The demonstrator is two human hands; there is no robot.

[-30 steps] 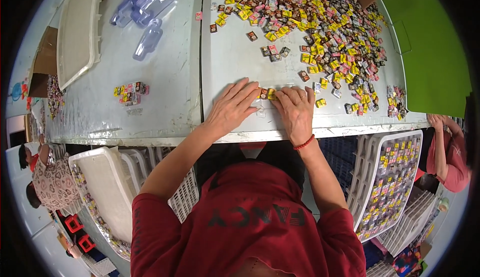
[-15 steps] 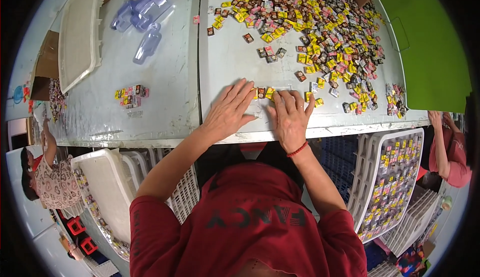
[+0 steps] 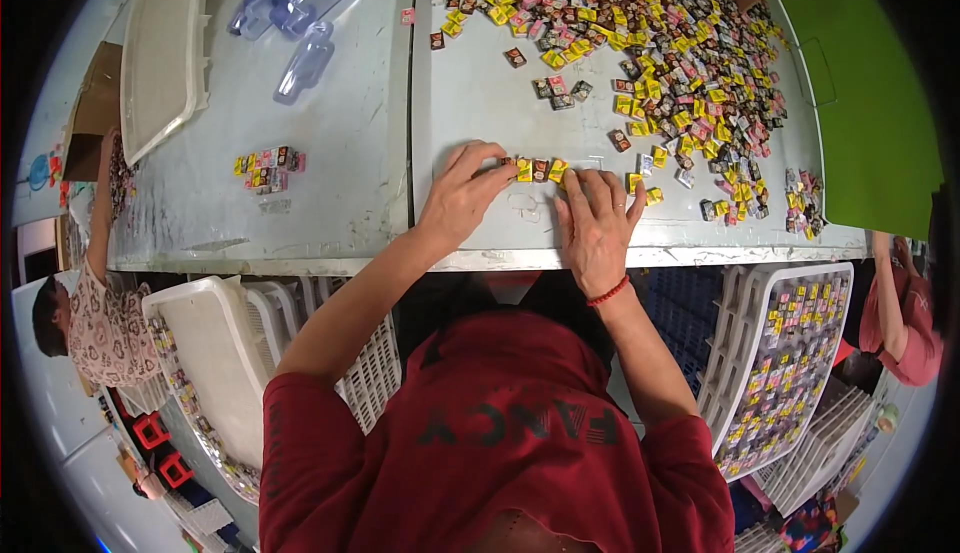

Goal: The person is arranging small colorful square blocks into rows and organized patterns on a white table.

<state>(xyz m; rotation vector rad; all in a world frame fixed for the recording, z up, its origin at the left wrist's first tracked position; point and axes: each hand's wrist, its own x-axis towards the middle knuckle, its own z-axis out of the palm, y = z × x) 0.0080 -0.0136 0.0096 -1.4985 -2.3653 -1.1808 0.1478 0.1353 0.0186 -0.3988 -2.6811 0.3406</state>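
A short row of small wrapped blocks (image 3: 540, 170), yellow and brown, lies near the table's front edge between my hands. My left hand (image 3: 462, 198) has its fingers bent and closed at the row's left end. At the right end, the fingertips of my right hand (image 3: 597, 215) press against the row, its fingers close together and pointing down at the table. A red bead bracelet circles the right wrist. Some blocks under the fingertips are hidden. Just right of that hand sit a few loose yellow and white blocks (image 3: 645, 165).
A large heap of mixed small blocks (image 3: 690, 103) covers the back right. Left of the table seam lie a grouped stack of blocks (image 3: 268, 168), clear plastic trays (image 3: 303, 63) and a white crate (image 3: 165, 63). Filled crates (image 3: 800, 353) stand below. Co-workers are at both sides.
My left hand has gone from lying flat to bent fingers at the row's left end. More of the row shows now. The left co-worker's arm has reached further forward.
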